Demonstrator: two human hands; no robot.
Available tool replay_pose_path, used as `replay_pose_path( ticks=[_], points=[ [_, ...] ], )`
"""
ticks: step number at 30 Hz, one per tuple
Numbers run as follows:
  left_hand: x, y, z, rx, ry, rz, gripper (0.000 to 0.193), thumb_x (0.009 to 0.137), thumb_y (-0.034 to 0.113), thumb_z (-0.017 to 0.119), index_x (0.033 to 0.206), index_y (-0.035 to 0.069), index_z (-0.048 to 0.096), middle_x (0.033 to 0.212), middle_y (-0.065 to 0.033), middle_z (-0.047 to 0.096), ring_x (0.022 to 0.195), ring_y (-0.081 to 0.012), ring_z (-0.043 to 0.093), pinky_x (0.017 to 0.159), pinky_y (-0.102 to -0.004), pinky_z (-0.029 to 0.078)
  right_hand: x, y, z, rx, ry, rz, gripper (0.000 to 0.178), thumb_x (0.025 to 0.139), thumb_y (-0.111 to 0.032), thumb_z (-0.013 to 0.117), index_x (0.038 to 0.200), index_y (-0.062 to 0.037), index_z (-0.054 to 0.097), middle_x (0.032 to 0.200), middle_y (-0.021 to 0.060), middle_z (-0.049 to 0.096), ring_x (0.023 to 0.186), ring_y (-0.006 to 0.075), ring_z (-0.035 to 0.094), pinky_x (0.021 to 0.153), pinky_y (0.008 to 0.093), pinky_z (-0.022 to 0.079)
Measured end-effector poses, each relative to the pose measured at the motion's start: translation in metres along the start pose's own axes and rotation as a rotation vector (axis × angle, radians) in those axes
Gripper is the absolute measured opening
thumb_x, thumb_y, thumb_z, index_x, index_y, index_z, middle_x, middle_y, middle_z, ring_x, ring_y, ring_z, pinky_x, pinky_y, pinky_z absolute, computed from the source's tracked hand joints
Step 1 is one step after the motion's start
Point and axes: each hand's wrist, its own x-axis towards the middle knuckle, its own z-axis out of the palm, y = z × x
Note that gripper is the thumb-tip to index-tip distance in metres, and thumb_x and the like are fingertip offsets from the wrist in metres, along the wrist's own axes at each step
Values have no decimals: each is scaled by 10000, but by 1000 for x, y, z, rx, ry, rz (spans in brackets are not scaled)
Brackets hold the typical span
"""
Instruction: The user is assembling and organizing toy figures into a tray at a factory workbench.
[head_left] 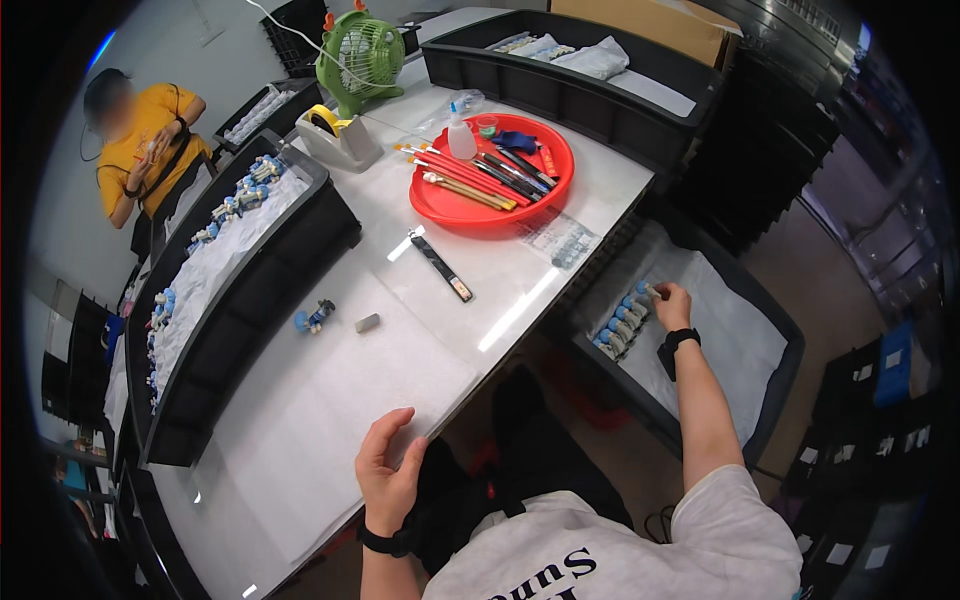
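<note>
Over the black tray [775, 420] at the right, my right hand [675, 304] pinches a small blue-and-white figurine [645, 289] at the end of a row of similar figurines [620, 330] on white lining. Whether that figurine touches the lining I cannot tell. My left hand [388, 478] is at the table's front edge, its fingers curved and thumb apart, with nothing in it. Beyond it on the table lie a single blue-headed figurine [315, 317], a small grey block [368, 323] and a slim black tool [441, 266].
A red round tray [440, 210] holds brushes, pens and a dropper bottle. Behind it stand a tape dispenser [345, 150], a green fan [362, 60] and a black bin [570, 85]. Another bin [255, 290] with figurines lines the left. A person [150, 150] in yellow stands beyond.
</note>
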Motion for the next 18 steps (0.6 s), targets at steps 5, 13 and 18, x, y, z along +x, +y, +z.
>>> replay_pose_path(
  ticks=[5, 13, 18],
  points=[
    [3, 5, -5, -36, -25, -37, 292, 730, -28, 598, 1019, -10, 562, 1016, -89, 577, 958, -175, 532, 853, -268, 407, 5, 10, 22, -46, -43, 34, 202, 666, -36, 616, 864, -7, 643, 818, 166, 633, 786, 298, 610, 725, 355, 477],
    [47, 61, -38, 304, -59, 104, 212, 765, 39, 603, 974, -1, 597, 914, -97, 626, 856, -168, 584, 790, -276, 445, 26, 68, 35, -35, -147, -71, 175, 703, -135, 627, 832, -18, 645, 786, 132, 647, 753, 250, 628, 711, 334, 477],
    [119, 53, -73, 433, 45, 99, 224, 781, 78, 597, 990, -4, 598, 931, -97, 624, 844, -165, 588, 757, -278, 465, 28, 57, 31, -96, -133, -141, 317, 748, -170, 603, 1015, 0, 590, 943, 169, 619, 865, 263, 598, 755, 334, 457]
  ],
)
